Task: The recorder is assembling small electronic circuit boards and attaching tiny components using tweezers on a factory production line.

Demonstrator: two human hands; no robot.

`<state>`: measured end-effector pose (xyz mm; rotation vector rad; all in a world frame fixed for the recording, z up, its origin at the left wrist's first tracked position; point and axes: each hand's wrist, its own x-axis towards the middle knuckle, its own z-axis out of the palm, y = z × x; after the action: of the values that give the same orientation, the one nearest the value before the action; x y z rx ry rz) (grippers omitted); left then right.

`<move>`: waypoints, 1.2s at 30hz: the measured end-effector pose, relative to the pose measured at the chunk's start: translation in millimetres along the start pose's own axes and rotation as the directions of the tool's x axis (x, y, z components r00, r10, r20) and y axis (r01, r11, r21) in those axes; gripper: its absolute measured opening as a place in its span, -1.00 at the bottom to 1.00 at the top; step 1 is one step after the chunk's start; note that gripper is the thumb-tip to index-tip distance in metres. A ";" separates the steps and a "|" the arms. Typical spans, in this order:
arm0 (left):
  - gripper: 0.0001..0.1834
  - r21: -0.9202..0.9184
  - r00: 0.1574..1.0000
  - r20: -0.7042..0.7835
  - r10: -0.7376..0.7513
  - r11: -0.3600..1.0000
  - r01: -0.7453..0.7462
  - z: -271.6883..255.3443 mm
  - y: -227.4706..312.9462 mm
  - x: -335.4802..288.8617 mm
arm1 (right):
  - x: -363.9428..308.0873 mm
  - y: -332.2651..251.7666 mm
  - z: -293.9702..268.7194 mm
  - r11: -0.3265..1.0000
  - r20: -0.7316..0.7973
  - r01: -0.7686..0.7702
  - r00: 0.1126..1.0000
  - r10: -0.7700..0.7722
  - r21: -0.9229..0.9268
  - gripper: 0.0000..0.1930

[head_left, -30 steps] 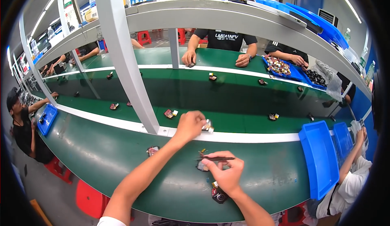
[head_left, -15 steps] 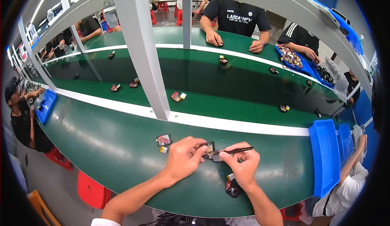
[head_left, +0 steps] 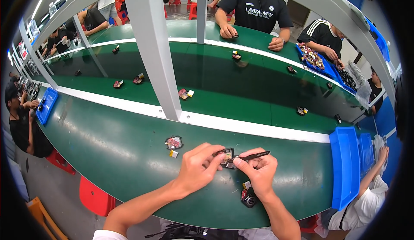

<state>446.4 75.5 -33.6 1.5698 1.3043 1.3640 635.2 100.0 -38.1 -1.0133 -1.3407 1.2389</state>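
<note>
My left hand (head_left: 199,164) pinches a small black device housing (head_left: 230,153) with a circuit board inside, held just above the green table. Black tweezers (head_left: 255,155) are gripped between the thumb and fingers of my right hand (head_left: 263,175). Their tips reach into the housing, where my fingers partly hide the contact. Left of my hands lies another open housing (head_left: 174,143), with a small silvery-yellow battery (head_left: 173,153) beside it. Close to my right wrist rests a black unit with a round part (head_left: 248,199), a battery (head_left: 246,185) at its top.
A blue tray (head_left: 339,171) stands at the table's right end. Beyond a white rail (head_left: 241,130) and post (head_left: 153,46), a green conveyor (head_left: 224,106) carries several similar units. People sit across and at both sides; a blue tray of parts (head_left: 311,58) lies at far right.
The whole view has shifted slightly. Both hands keep nearly the same hold, and the housing appears turned a little, showing more of its inside. The tweezers still reach into it.
</note>
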 end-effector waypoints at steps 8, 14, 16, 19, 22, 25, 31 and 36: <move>-0.80 0.155 0.979 0.002 0.206 0.967 -0.204 3.4 -2.0 0.7 | 3.4 4.7 -0.2 0.988 -0.010 -0.052 0.998 0.054 0.142 -0.86; -0.79 0.167 0.972 -0.003 0.233 0.959 -0.230 3.4 -3.7 0.5 | 3.0 -1.3 -5.4 0.995 0.049 -0.085 0.995 0.082 0.058 -0.86; -0.79 0.146 0.974 -0.001 0.228 0.963 -0.225 3.5 -3.0 1.2 | 3.1 -0.2 -4.9 0.992 0.037 -0.095 0.995 0.092 0.084 -0.86; -0.78 0.127 0.975 0.005 0.224 0.967 -0.223 3.0 -1.9 1.3 | 3.1 -2.8 0.2 0.976 0.014 -0.131 0.991 0.131 0.171 -0.85; -0.77 0.156 0.967 0.012 0.253 0.955 -0.252 2.1 -1.0 1.3 | 4.7 -11.3 -1.6 0.954 0.024 -0.201 0.979 0.201 0.224 -0.85; -0.76 0.195 0.956 0.017 0.293 0.937 -0.291 2.2 0.5 1.5 | 4.8 -12.2 -3.4 0.945 0.044 -0.242 0.970 0.238 0.218 -0.84; -0.78 0.152 0.972 0.035 0.232 0.960 -0.235 0.4 1.0 0.4 | 4.6 -4.4 -3.6 0.956 0.042 -0.175 0.985 0.169 0.236 -0.85; -0.79 -0.057 0.998 0.057 0.014 0.998 -0.011 -2.0 3.0 2.3 | 4.4 -6.0 -2.0 0.957 0.042 -0.170 0.985 0.165 0.234 -0.85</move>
<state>445.1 76.7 -29.7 1.5696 1.2137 1.3422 636.8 103.9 -31.6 -0.9591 -1.1086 1.5027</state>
